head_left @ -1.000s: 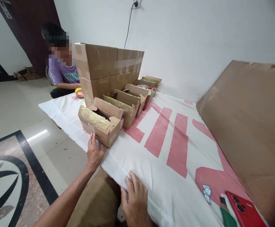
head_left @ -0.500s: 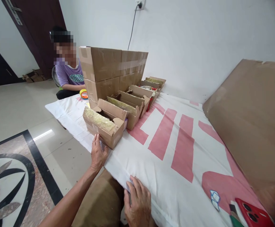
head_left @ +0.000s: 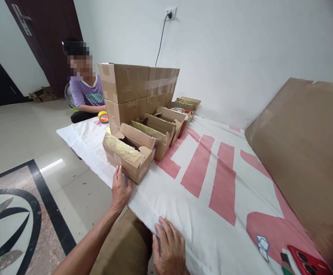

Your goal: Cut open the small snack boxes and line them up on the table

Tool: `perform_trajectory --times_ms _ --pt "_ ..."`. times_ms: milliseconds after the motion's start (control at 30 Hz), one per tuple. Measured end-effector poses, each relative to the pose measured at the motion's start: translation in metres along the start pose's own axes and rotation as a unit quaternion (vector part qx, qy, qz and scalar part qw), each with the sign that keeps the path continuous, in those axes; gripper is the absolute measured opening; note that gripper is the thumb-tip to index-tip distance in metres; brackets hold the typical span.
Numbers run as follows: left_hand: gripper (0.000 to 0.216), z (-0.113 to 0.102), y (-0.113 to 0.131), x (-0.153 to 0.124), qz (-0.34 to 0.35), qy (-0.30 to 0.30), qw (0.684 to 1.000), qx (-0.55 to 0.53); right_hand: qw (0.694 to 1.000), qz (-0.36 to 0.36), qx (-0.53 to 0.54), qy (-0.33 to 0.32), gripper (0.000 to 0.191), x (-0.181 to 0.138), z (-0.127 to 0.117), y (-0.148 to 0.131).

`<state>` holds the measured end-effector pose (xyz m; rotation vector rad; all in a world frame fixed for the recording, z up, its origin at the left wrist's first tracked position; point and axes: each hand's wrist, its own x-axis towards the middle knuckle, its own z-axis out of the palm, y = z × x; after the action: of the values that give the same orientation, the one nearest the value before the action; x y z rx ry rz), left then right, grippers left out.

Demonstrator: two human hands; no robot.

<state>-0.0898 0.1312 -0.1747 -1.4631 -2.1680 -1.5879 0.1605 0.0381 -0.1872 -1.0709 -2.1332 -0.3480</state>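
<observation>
My left hand point(head_left: 121, 189) rests at the table edge, its fingers stretched out against the near side of an open cardboard box point(head_left: 126, 165). That box has its flaps raised, with shiny tape along the front flap; its inside is dark. My right hand point(head_left: 169, 246) lies on the white and pink cloth point(head_left: 195, 214) at the table's front edge, fingers extended and holding nothing. Behind the nearest box, several more open cardboard boxes point(head_left: 162, 143) stand in a row. Something red and shiny shows in one farther back.
Closed cardboard boxes point(head_left: 130, 84) are stacked behind the open ones. A person point(head_left: 87, 95) sits beyond the table's left side, near a tape roll point(head_left: 103, 117). At right are a large cardboard sheet point(head_left: 300, 141), a red phone point(head_left: 306, 261) and a small blue-white item point(head_left: 263, 246).
The whole view has shifted slightly, so things sit a little lower. Both hands keep their places at the box and on the cloth.
</observation>
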Motion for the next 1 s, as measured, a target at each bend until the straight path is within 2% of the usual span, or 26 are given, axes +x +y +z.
perform_trajectory --times_ms 600,833,1000 --pt "0.076 0.005 -0.002 -0.001 -0.009 0.009 1.0 -0.023 0.999 -0.046 -0.02 0.017 0.022 0.001 0.004 0.01" --pt "0.079 0.005 0.002 0.003 -0.017 0.002 0.999 -0.031 0.996 -0.071 -0.04 0.028 0.02 0.004 0.008 0.016" --pt "0.073 0.001 0.01 0.003 -0.014 0.019 0.998 -0.052 0.994 -0.09 -0.049 0.038 0.02 0.006 0.01 0.021"
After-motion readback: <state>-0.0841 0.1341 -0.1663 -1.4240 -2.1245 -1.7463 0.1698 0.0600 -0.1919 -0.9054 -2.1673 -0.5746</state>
